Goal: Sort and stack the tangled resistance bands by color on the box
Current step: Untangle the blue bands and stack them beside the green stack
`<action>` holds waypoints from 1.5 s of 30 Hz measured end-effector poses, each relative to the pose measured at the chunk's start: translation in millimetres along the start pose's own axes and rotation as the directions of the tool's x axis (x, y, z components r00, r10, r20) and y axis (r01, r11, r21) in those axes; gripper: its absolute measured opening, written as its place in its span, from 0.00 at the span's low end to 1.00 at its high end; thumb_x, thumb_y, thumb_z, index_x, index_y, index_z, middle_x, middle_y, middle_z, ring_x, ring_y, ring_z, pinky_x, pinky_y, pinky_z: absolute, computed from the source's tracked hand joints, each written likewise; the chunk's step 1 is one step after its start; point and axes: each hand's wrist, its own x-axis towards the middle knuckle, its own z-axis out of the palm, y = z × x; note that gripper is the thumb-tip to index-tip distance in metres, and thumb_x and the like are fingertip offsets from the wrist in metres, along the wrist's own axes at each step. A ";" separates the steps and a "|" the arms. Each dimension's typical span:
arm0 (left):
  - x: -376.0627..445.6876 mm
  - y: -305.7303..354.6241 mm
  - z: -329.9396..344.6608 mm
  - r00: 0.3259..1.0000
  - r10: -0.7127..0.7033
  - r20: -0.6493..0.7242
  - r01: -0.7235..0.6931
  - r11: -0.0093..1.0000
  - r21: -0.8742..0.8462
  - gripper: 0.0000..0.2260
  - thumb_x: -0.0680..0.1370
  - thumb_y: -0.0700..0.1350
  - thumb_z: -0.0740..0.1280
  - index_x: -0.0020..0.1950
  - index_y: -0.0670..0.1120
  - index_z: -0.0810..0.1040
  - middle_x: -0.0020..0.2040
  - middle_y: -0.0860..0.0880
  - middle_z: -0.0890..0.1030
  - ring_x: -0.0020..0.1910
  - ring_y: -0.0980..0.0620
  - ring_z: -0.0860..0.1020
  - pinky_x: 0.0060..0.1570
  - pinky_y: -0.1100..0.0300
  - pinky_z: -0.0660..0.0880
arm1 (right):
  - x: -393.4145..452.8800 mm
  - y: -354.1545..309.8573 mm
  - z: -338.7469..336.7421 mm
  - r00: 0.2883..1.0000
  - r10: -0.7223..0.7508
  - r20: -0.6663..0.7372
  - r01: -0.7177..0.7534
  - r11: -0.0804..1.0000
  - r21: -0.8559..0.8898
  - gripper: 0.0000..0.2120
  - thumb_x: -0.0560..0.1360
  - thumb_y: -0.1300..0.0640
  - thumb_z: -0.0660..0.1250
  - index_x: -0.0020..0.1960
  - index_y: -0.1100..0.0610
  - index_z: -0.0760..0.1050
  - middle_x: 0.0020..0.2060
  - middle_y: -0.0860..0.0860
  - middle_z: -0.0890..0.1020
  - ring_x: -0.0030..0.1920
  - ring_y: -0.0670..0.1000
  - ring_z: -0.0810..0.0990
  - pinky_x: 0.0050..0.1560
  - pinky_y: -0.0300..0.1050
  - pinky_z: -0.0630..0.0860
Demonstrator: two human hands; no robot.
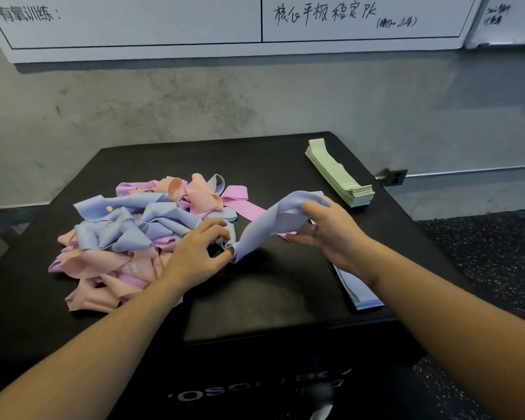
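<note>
Blue band (pixel 273 221) stretched between two hands above a black box (pixel 270 286), one end pinched by the fingers of the left hand (pixel 199 251), the other draped over and gripped by the right hand (pixel 323 227). Twisted along its length, clear of the tangled heap (pixel 140 234) at the left of the box top.

Best handled, by the look of it, by drawing the ends apart until the twist drops out, flattening the loop, then laying it square on the blue stack (pixel 359 291) under the right forearm at the near right edge. Left-hand pinch kept low and close to the heap so no neighbouring band gets dragged along. Soft, limp material; likely to curl back unless smoothed flat on landing.

Count on the box: two finished or growing stacks, one green stack (pixel 340 174) at the far right, layers roughly six though hard to separate, and one blue, mostly hidden, number not readable. One band in hand. In the heap, three colours mixed: blue, peach and pink, several of each, too knotted for an exact tally. One pink band (pixel 249 207) lying stretched out from the heap toward the right hand.
</note>
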 end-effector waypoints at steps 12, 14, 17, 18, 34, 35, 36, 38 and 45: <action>17.1 18.1 -12.4 0.908 -0.239 0.343 0.239 0.970 0.043 0.21 0.80 0.49 0.48 0.61 0.58 0.79 0.60 0.55 0.81 0.59 0.55 0.77 0.69 0.50 0.70 | -26.6 -25.5 0.6 1.000 0.009 0.002 -0.010 0.995 0.104 0.27 0.68 0.56 0.69 0.66 0.61 0.74 0.53 0.58 0.77 0.52 0.54 0.80 0.43 0.49 0.81; 26.3 29.3 -16.5 0.899 -0.290 0.327 0.313 0.949 -0.019 0.17 0.83 0.47 0.50 0.60 0.60 0.77 0.59 0.53 0.81 0.56 0.55 0.78 0.67 0.51 0.73 | -35.5 -31.1 -1.4 0.998 -0.037 0.050 0.035 0.999 0.027 0.18 0.72 0.57 0.68 0.61 0.59 0.77 0.48 0.56 0.78 0.49 0.53 0.79 0.45 0.49 0.81; 35.3 53.0 -24.1 0.952 -0.247 0.181 0.271 0.955 -0.122 0.15 0.81 0.53 0.52 0.56 0.58 0.78 0.57 0.55 0.80 0.57 0.53 0.78 0.63 0.51 0.73 | -50.9 -40.7 -2.2 0.981 -0.122 0.151 0.131 0.990 -0.049 0.09 0.79 0.61 0.63 0.47 0.55 0.82 0.39 0.55 0.77 0.43 0.52 0.77 0.48 0.51 0.80; 38.8 64.1 -26.1 0.953 -0.246 0.179 0.280 0.938 -0.206 0.15 0.82 0.54 0.52 0.55 0.56 0.79 0.56 0.54 0.81 0.57 0.52 0.78 0.62 0.53 0.73 | -54.8 -42.6 -2.3 0.979 -0.131 0.155 0.141 0.989 -0.051 0.12 0.79 0.63 0.62 0.44 0.54 0.83 0.38 0.54 0.77 0.42 0.51 0.77 0.48 0.51 0.80; 14.1 200.4 -68.5 0.923 -0.158 0.350 0.362 0.659 -0.659 0.19 0.74 0.52 0.76 0.64 0.55 0.79 0.55 0.50 0.84 0.56 0.48 0.83 0.57 0.49 0.79 | -118.8 -63.5 -4.6 0.974 -0.167 0.152 0.213 0.905 -0.369 0.18 0.73 0.62 0.74 0.59 0.52 0.73 0.46 0.53 0.77 0.42 0.49 0.81 0.37 0.42 0.78; 10.9 205.1 -70.6 0.919 -0.149 0.365 0.370 0.646 -0.668 0.19 0.76 0.48 0.75 0.67 0.53 0.78 0.56 0.48 0.85 0.57 0.48 0.83 0.58 0.50 0.79 | -122.7 -64.7 -5.0 0.970 -0.171 0.174 0.226 0.899 -0.375 0.19 0.72 0.62 0.74 0.59 0.51 0.73 0.48 0.53 0.77 0.43 0.50 0.81 0.38 0.42 0.79; 8.0 209.0 -72.1 0.912 -0.142 0.385 0.386 0.613 -0.689 0.21 0.77 0.46 0.74 0.69 0.50 0.77 0.56 0.46 0.85 0.57 0.48 0.83 0.58 0.52 0.79 | -126.1 -65.5 -5.8 0.965 -0.174 0.197 0.239 0.895 -0.377 0.20 0.71 0.60 0.75 0.59 0.49 0.73 0.51 0.54 0.77 0.44 0.50 0.82 0.39 0.43 0.79; 1.4 218.6 -75.2 0.876 -0.131 0.465 0.459 0.521 -0.720 0.20 0.78 0.47 0.71 0.69 0.47 0.76 0.54 0.44 0.85 0.55 0.47 0.83 0.53 0.56 0.80 | -134.6 -67.4 -6.3 0.950 -0.211 0.231 0.290 0.871 -0.396 0.21 0.70 0.58 0.76 0.60 0.48 0.73 0.52 0.52 0.77 0.45 0.48 0.81 0.42 0.44 0.81; -11.9 232.8 -85.3 0.825 -0.150 0.544 0.525 0.558 -0.642 0.04 0.76 0.49 0.75 0.41 0.52 0.85 0.35 0.52 0.77 0.33 0.55 0.71 0.36 0.61 0.66 | -164.9 -79.1 -10.4 0.877 -0.352 0.326 0.479 0.603 -0.638 0.22 0.73 0.58 0.75 0.63 0.45 0.72 0.52 0.38 0.77 0.45 0.36 0.77 0.47 0.30 0.73</action>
